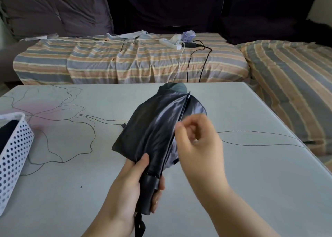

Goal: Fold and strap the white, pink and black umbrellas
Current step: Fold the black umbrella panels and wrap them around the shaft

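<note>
Now the black umbrella [158, 129] slants over the table [251, 164], its tip toward 12 o'clock. At 6 o'clock the left hand [129, 188] wraps round the handle. At 3 o'clock of the loose canopy, the right hand [197, 139] is blurred, fingers curled beside a rib; whether they pinch it is unclear. A white basket [12, 157] at 9 o'clock is cut off by the frame.
</note>
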{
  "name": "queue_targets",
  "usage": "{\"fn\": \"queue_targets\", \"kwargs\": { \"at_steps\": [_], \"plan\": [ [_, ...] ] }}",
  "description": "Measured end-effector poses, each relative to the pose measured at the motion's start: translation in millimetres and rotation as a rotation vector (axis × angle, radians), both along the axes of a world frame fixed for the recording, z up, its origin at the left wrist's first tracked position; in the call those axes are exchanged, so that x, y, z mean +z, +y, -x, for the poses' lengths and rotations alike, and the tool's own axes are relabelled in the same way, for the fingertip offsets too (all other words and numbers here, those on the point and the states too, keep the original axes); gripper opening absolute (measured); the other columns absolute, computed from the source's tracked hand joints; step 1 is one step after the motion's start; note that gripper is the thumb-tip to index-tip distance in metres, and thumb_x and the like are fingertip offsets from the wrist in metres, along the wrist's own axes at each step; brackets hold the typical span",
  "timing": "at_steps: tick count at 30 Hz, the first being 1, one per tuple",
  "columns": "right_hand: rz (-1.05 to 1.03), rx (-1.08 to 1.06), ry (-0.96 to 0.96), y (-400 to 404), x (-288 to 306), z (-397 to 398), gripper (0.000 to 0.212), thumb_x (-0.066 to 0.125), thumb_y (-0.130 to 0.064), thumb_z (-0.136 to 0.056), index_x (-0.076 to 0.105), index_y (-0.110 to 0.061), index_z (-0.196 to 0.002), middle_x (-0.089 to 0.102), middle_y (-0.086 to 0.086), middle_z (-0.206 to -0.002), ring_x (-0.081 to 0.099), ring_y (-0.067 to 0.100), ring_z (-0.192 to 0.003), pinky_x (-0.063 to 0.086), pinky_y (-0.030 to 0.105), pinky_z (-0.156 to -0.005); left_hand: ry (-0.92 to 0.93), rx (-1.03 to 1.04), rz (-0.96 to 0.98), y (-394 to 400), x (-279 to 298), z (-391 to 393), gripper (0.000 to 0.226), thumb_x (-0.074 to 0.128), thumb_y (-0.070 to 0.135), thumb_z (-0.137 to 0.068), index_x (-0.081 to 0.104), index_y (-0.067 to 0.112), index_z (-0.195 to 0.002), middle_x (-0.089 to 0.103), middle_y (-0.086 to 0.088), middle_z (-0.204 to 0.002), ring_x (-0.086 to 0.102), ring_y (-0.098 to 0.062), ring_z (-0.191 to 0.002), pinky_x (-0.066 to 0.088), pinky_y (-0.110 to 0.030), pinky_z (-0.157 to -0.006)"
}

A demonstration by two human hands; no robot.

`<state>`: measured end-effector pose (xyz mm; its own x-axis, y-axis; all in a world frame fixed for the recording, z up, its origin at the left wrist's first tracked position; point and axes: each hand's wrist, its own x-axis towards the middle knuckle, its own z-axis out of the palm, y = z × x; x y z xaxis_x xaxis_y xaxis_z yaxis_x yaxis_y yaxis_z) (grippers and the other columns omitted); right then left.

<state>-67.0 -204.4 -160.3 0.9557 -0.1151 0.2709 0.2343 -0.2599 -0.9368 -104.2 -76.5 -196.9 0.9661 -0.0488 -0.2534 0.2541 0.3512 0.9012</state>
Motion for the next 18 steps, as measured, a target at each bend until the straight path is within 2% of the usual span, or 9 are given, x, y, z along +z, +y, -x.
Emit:
{"fn": "queue_targets", "kwargs": {
  "at_steps": [1,3,5,7,9,12,14,16,18],
  "plan": [
    [0.089,-0.043,0.144,-2.0,-2.3,-3.3,0.015,0.060,-0.038,-0.090,0.051,-0.026,-0.085,0.052,-0.013,-0.059,0.050,-0.001,-0.057,0.038,0.012,-0.053,0.000,0.016,0.020,1.9,-4.3,-2.9,0.031,0.049,0.037,-0.087,0.060,0.015,-0.107,0.051,-0.023,-0.061,0.038,-0.022,-0.033,0.034,-0.023,-0.036],
    [0.231,0.025,0.439,-4.4,-7.4,-8.0,0.039,0.057,-0.062,-0.081,0.047,-0.026,-0.092,0.062,-0.011,-0.074,0.059,0.000,-0.067,0.047,0.017,-0.061,0.005,0.032,0.047,2.4,-2.4,-4.7,0.028,0.040,0.034,-0.096,0.061,0.020,-0.107,0.051,-0.024,-0.060,0.039,-0.022,-0.033,0.034,-0.023,-0.037],
    [0.148,0.114,0.600,-1.9,-12.3,-11.5,0.053,0.057,-0.069,-0.076,0.053,-0.021,-0.097,0.069,0.002,-0.089,0.067,0.011,-0.077,0.057,0.030,-0.072,0.015,0.037,0.032,0.8,-4.4,-6.8,0.027,0.037,0.029,-0.098,0.062,0.030,-0.106,0.051,-0.024,-0.057,0.039,-0.023,-0.032,0.035,-0.024,-0.037],
    [-0.046,0.181,0.629,2.7,-13.2,-10.9,0.045,0.065,-0.058,-0.079,0.063,-0.017,-0.097,0.073,0.003,-0.091,0.070,0.012,-0.080,0.059,0.034,-0.079,0.013,0.044,-0.017,-6.3,-3.1,-9.1,0.037,0.037,0.023,-0.100,0.064,0.047,-0.092,0.054,-0.024,-0.053,0.043,-0.025,-0.032,0.037,-0.026,-0.038],
    [-0.190,0.190,0.607,4.4,-12.4,-10.1,0.025,0.071,-0.040,-0.081,0.069,-0.019,-0.093,0.075,-0.003,-0.086,0.071,0.010,-0.082,0.058,0.035,-0.084,0.017,0.065,-0.084,-10.1,-4.2,-11.0,0.050,0.039,0.016,-0.100,0.060,0.058,-0.083,0.062,-0.014,-0.053,0.051,-0.026,-0.037,0.042,-0.030,-0.043],
    [-0.270,0.093,0.559,4.1,-15.1,-9.6,0.020,0.068,-0.024,-0.080,0.066,-0.004,-0.084,0.069,0.001,-0.072,0.065,0.013,-0.066,0.054,0.028,-0.064,-0.004,0.005,-0.129,-12.5,-0.9,-8.3,0.057,0.038,0.016,-0.101,0.050,0.071,-0.094,0.070,-0.013,-0.066,0.053,-0.028,-0.044,0.041,-0.038,-0.050],
    [-0.301,0.040,0.552,5.4,-18.1,-10.1,0.028,0.065,-0.020,-0.077,0.057,0.005,-0.085,0.056,0.007,-0.067,0.053,0.018,-0.060,0.043,0.029,-0.054,-0.025,0.008,-0.176,-13.7,5.3,-3.5,0.061,0.038,0.023,-0.101,0.023,0.081,-0.112,0.071,-0.016,-0.071,0.052,-0.029,-0.043,0.043,-0.034,-0.049],
    [-0.314,-0.017,0.551,6.0,-21.2,-12.1,0.028,0.065,-0.020,-0.076,0.056,0.005,-0.086,0.053,0.003,-0.065,0.050,0.016,-0.059,0.040,0.026,-0.051,0.005,0.097,-0.279,-13.2,6.9,2.2,0.072,0.041,0.038,-0.097,-0.013,0.076,-0.123,0.071,-0.001,-0.069,0.060,-0.026,-0.052,0.045,-0.030,-0.053],
    [-0.280,-0.075,0.543,5.1,-27.0,-14.7,0.024,0.066,-0.022,-0.075,0.055,-0.001,-0.080,0.052,-0.005,-0.057,0.047,0.013,-0.053,0.038,0.020,-0.046,-0.082,0.214,-0.584,-12.2,5.0,10.2,0.080,0.042,0.049,-0.090,-0.029,0.070,-0.122,0.066,0.016,-0.076,0.062,-0.007,-0.064,0.042,-0.020,-0.060]
  ]
}}
